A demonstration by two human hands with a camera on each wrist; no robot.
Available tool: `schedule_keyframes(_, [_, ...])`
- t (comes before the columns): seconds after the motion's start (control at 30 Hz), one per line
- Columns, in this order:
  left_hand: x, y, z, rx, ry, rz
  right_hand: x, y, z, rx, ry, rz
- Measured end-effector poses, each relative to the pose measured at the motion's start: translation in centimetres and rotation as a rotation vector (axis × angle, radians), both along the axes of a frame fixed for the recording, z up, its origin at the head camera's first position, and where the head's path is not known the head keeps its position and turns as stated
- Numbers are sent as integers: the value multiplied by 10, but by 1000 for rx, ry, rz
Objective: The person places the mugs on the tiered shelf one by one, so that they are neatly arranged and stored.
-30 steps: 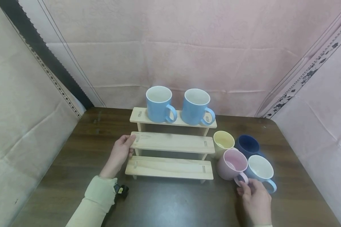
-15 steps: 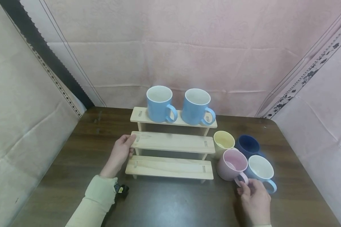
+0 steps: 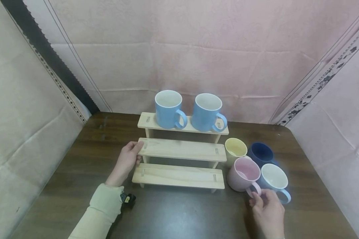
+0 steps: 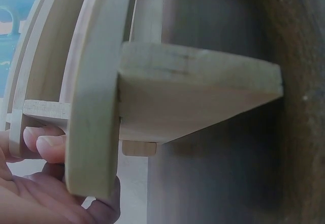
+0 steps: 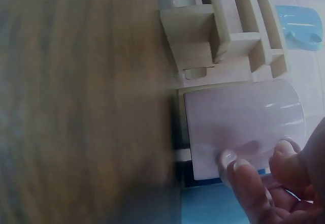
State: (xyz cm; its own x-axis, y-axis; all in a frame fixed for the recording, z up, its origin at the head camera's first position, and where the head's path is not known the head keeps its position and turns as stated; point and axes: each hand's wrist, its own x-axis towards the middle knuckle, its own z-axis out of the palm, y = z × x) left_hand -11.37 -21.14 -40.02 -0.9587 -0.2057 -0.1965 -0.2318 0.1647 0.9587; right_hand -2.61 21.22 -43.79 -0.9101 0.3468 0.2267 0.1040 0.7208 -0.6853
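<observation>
A three-tier light wooden rack (image 3: 182, 148) stands on the table. My left hand (image 3: 124, 165) grips the left end of its middle tier, thumb on top. In the left wrist view, the fingers (image 4: 48, 145) curl by the board's end. Two light blue mugs (image 3: 165, 117) stand upright on the top tier. My right hand (image 3: 269, 214) pinches the handle of a pink mug (image 3: 237, 177), which stands upright right of the rack. A yellow mug (image 3: 234, 149), a dark blue mug (image 3: 261, 154) and another light blue mug (image 3: 274, 176) crowd around it.
The dark brown wooden table (image 3: 179, 215) carries everything. Pale patterned cloth (image 3: 197, 49) hangs behind and along both sides. A small dark device (image 3: 128, 200) sits at the left wrist. The yellow mug stands close against the rack's right end.
</observation>
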Motion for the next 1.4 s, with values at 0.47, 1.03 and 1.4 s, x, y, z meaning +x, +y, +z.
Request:
schedule_keyframes(0.47, [0,1,0,-3,-5,0,11,2,25,0,215,20])
schedule_keyframes(1.03, [1,0,1,9,-7,3,24,-19,71,-100,305,129])
schedule_keyframes(1.4, [1,-1,-2,11,6,-7,17,-37,82,-87,423,344])
